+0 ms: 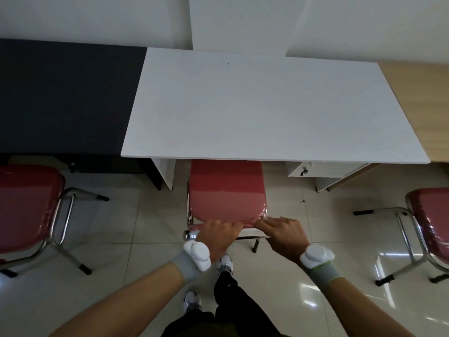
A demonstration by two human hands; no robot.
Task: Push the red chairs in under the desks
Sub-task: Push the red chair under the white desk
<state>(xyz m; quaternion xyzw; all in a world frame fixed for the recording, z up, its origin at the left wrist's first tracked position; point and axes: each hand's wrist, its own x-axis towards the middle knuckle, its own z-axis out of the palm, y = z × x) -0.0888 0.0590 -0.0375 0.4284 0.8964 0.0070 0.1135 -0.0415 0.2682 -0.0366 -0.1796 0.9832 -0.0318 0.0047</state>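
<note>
The middle red chair [227, 190] stands in front of me with the front of its seat under the white desk [264, 108]. My left hand [218, 233] and my right hand [283, 232] both grip the top of its backrest, side by side. A second red chair [29, 205] stands at the left, its seat out in front of the dark desk [63, 93]. A third red chair [432, 222] stands at the right edge, out on the floor before the wooden desk [422, 103].
The three desks stand in a row against a white wall. A white drawer unit with a key [323, 170] hangs under the white desk's right side. My feet [224, 263] are on glossy tiles right behind the middle chair.
</note>
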